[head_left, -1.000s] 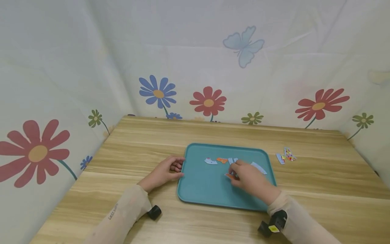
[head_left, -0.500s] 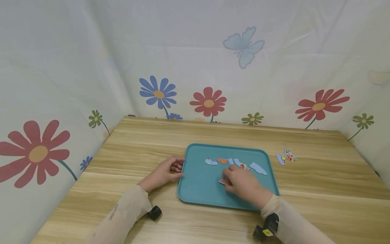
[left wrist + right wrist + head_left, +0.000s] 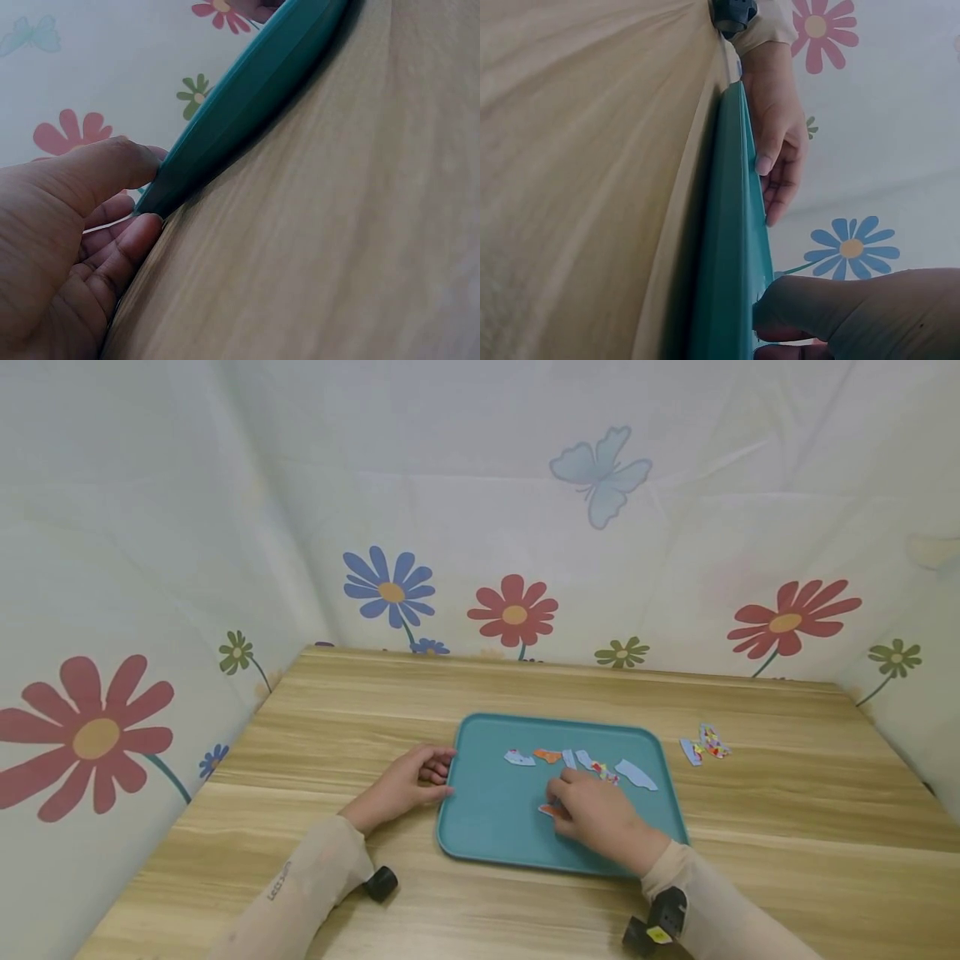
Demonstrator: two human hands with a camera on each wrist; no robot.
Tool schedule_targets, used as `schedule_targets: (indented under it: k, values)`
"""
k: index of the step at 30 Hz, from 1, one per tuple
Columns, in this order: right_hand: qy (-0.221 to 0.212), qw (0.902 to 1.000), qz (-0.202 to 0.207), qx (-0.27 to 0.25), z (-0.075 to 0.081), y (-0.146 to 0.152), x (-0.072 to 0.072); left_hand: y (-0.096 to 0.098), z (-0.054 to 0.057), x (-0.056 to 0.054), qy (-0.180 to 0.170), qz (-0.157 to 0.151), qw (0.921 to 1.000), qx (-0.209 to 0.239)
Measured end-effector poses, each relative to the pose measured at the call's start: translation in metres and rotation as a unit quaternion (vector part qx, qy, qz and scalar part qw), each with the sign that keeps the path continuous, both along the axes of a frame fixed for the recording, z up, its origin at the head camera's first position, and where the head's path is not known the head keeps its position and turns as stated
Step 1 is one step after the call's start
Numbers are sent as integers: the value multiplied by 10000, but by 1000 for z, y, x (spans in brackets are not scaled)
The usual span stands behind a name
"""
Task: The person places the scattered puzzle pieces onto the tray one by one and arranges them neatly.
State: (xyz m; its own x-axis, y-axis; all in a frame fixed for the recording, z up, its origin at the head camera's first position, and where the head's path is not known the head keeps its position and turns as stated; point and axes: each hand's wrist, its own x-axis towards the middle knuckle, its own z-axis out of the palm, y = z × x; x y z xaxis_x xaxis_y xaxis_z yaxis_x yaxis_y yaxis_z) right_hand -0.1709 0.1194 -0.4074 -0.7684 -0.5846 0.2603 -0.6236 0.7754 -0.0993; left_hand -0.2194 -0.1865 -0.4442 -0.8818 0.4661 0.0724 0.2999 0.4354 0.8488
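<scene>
In the head view, my right hand point(image 3: 597, 814) is low over the teal tray point(image 3: 491, 827), pinching an orange puzzle piece point(image 3: 548, 811) with a pale edge. Most of that piece is hidden by the fingers. Behind the hand, several flat pieces form a loose row: a pale blue one point(image 3: 520, 758), an orange one point(image 3: 547, 756), narrow blue strips point(image 3: 568, 760), a speckled one point(image 3: 606, 772) and a long blue one point(image 3: 637, 774). My left hand point(image 3: 410, 781) holds the tray's left edge; in the left wrist view its thumb point(image 3: 124, 166) is at the rim and a fingertip sits lower.
Two blue pieces with colourful specks point(image 3: 711, 741) lie on the wooden table point(image 3: 787, 777), right of the tray. A flower-printed cloth point(image 3: 450, 485) hangs around the table's back and sides. Each wrist carries a small black camera point(image 3: 381, 883).
My right hand has moved left and nearer to me with the orange piece, uncovering the strips and speckled piece, then stayed nearly still. The left hand and tray have not moved.
</scene>
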Motion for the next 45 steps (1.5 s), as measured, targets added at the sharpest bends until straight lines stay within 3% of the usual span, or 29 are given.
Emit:
schedule_targets:
  k: [8,19,29,45]
  values:
    - [-234,9991,-365,30,10,7,-5,-1,3,1,11,9,10000,-32]
    - [-432,9980,-376,-281,36,35,-11,3,3,-1,40,38,10000,-5]
    - [-301,9974,-309,-582,41,61,-21,0,-1,-1,-50,17,10000,-10]
    - [-605,9941,-814,-387,53,101,-33,-1,-2,-2,-6,-4,10000,-11]
